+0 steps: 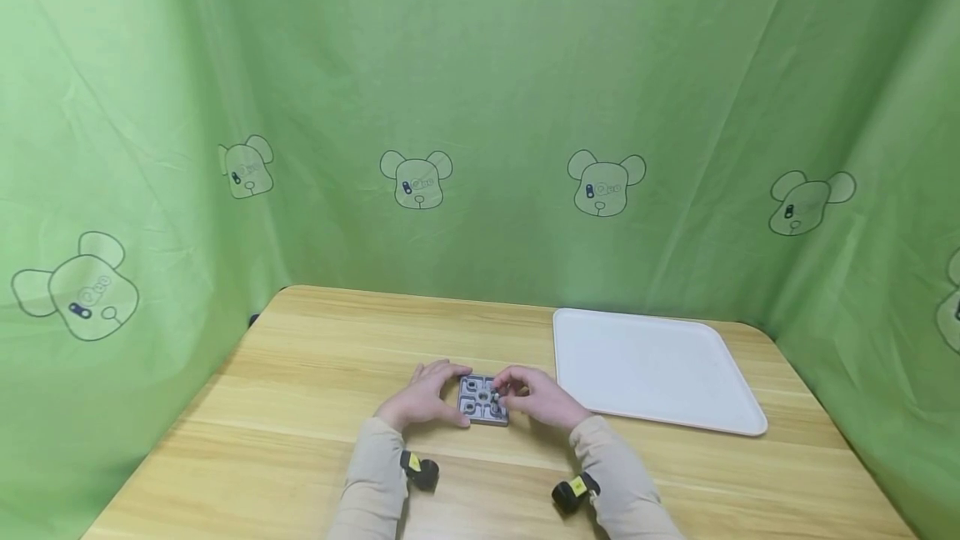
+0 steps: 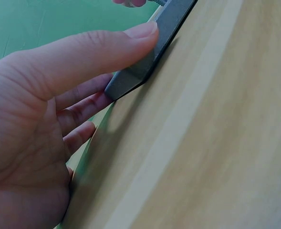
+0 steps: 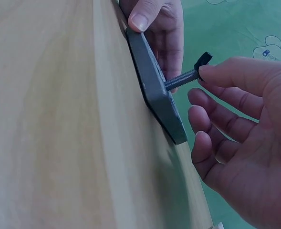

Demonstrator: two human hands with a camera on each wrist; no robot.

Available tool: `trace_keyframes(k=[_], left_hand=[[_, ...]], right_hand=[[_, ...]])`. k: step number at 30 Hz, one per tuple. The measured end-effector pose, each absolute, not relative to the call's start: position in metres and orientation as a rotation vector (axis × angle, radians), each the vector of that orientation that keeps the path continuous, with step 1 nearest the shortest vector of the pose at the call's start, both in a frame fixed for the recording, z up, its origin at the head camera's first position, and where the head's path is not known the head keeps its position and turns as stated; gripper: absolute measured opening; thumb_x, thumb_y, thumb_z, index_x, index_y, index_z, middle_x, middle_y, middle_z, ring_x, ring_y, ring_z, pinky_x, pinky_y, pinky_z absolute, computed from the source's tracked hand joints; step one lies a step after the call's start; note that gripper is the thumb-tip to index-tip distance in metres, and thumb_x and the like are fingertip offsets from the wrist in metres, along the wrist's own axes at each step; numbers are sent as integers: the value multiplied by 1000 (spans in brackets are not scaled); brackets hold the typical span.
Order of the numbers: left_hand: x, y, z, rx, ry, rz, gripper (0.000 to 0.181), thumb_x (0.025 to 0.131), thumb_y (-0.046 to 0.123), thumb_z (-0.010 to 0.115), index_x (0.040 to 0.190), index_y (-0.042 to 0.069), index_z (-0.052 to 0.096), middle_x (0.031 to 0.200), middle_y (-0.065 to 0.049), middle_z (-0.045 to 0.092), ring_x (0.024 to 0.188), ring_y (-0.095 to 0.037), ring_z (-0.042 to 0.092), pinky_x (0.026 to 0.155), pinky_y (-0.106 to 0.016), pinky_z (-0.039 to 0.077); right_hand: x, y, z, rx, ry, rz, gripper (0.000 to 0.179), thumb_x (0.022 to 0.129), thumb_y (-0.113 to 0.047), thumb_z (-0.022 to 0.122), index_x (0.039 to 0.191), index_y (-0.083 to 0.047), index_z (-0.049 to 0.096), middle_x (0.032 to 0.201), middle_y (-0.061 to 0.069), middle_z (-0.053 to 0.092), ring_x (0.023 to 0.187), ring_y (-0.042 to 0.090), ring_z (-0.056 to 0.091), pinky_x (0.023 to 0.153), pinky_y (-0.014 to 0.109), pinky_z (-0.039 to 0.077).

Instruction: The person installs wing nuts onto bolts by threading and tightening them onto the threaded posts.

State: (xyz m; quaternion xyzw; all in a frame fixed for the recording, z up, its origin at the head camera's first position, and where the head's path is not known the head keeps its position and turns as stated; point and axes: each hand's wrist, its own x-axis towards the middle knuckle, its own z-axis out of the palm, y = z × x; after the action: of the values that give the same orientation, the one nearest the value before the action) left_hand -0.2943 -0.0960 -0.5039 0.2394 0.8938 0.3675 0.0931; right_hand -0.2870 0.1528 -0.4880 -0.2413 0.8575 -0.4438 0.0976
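Note:
A square grey plate [image 1: 473, 397] with ribs and several round holes lies on the wooden table in the head view. My left hand [image 1: 424, 400] grips its left side, thumb at the near edge and fingers at the far edge. A dark threaded wing screw [image 3: 182, 80] stands up from the plate's face in the right wrist view, its tip at the surface. The thumb and forefinger of my right hand [image 1: 546, 398] pinch its winged head, while the other fingers stay loosely curled beside it. The left wrist view shows my thumb pressing the plate's side [image 2: 135, 71].
A white rectangular tray [image 1: 652, 365] lies at the back right of the table [image 1: 300, 373], just beyond my right hand. Green curtains [image 1: 510, 90] with bear-head prints hang behind and at both sides. A black wrist camera [image 1: 424, 474] is strapped to each sleeve.

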Motion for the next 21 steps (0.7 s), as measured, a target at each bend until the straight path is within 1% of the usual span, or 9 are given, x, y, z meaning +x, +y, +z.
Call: trace_keyframes(k=[5,12,21], left_hand=[[-294,-95,-504,719,2655,1082,88,64,38,86,141,17,48,152,-12,43,147,-37,27,122,-62,2],[-295,-95,-505,721,2658,1089,89,64,39,85,141,15,48,151,-12,43,146,-37,27,121,-63,3],[-294,-95,-504,720,2659,1085,89,65,39,85,142,16,48,151,-13,42,146,-37,27,122,-62,3]], right_hand=[[-285,150,-488,-724,2566,-1291,19,87,-8,65,105,-1,65,97,12,65,87,15,54,76,25,45],[-285,149,-489,-698,2562,-1316,16,85,-16,70,99,-8,66,94,3,64,85,12,54,79,24,45],[-281,146,-487,-692,2556,-1331,15,84,-18,71,92,-10,61,89,2,62,83,13,54,77,25,45]])
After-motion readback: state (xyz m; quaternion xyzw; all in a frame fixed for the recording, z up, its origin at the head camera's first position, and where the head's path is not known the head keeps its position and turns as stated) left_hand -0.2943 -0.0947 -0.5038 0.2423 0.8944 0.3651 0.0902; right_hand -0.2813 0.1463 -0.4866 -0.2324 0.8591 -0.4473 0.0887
